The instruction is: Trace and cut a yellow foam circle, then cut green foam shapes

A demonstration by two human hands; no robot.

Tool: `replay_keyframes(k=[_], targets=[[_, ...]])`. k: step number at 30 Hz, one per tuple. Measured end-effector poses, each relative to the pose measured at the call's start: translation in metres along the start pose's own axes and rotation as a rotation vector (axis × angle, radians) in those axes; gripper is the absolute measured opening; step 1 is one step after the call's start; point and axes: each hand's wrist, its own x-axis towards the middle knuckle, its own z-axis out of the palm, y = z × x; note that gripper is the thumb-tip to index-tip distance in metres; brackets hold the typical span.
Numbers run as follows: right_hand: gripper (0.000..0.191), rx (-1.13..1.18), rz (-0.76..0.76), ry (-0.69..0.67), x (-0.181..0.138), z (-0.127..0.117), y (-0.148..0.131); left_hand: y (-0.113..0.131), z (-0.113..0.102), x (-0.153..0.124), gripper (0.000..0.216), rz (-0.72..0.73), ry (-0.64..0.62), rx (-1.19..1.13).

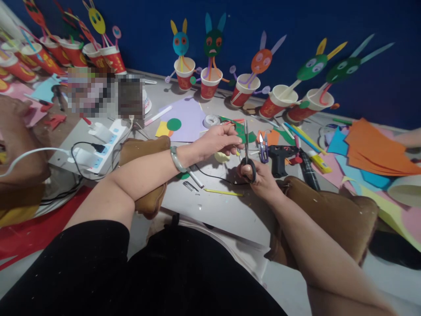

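My right hand [259,177] grips the black handles of a pair of scissors [246,149], blades pointing up and away. My left hand [219,140], with a bangle on the wrist, pinches something small at the blades; I cannot make out what. A pale yellow piece [222,156] lies just under that hand. A thin yellow strip [223,192] and a white pen [196,179] lie on the grey table [226,215] beneath my forearms.
A black glue gun [279,157] and small purple snips [262,147] lie right of the scissors. Paper cups with rabbit-faced figures [210,66] line the blue wall. Orange paper sheets [378,147] are stacked at right, a power strip [101,147] at left, brown cushions beside both arms.
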Motion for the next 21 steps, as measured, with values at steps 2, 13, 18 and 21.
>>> replay_keyframes(k=[2, 13, 18, 21], targets=[[0.078, 0.002, 0.013, -0.010, 0.000, 0.000, -0.002, 0.001, 0.001, 0.000, 0.028, -0.014, 0.013, 0.002], [0.075, 0.054, 0.026, 0.113, 0.001, 0.001, 0.003, 0.003, -0.002, 0.004, 0.029, -0.005, 0.070, 0.026], [0.070, 0.044, -0.032, 0.232, 0.000, -0.003, 0.003, 0.012, -0.006, 0.004, 0.025, 0.145, 0.173, -0.018], [0.071, 0.046, -0.048, 0.207, -0.001, -0.004, 0.003, 0.016, -0.009, 0.006, 0.023, 0.211, 0.247, -0.048]])
